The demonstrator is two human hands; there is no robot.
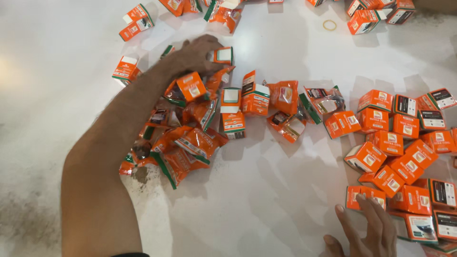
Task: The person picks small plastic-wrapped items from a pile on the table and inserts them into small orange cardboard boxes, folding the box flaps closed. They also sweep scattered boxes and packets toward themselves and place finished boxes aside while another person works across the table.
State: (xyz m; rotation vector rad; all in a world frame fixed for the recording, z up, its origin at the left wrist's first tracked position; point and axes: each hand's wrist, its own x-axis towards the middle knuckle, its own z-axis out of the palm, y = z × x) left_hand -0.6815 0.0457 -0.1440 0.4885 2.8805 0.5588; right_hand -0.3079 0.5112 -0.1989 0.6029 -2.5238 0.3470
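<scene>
Left hand (197, 53): motion-blurred; fingertips hidden behind a small orange box (223, 55), so the grip cannot be told. Left forearm covers the near edge of the crumpled orange pouches (188, 143); what lies under it is hidden.

Right hand (369, 228): cut off by the bottom edge; only fingers and part of the thumb show, wrist out of frame. Fingertips rest on an orange box (364, 196) at the edge of the box cluster.

Boxes along the top edge (376, 12) are cropped. Boxes at the right edge (445, 221) run out of frame. Printing on all packs is too small to tell. Dark smudges on the tabletop (285, 200) at lower left are unclear.
</scene>
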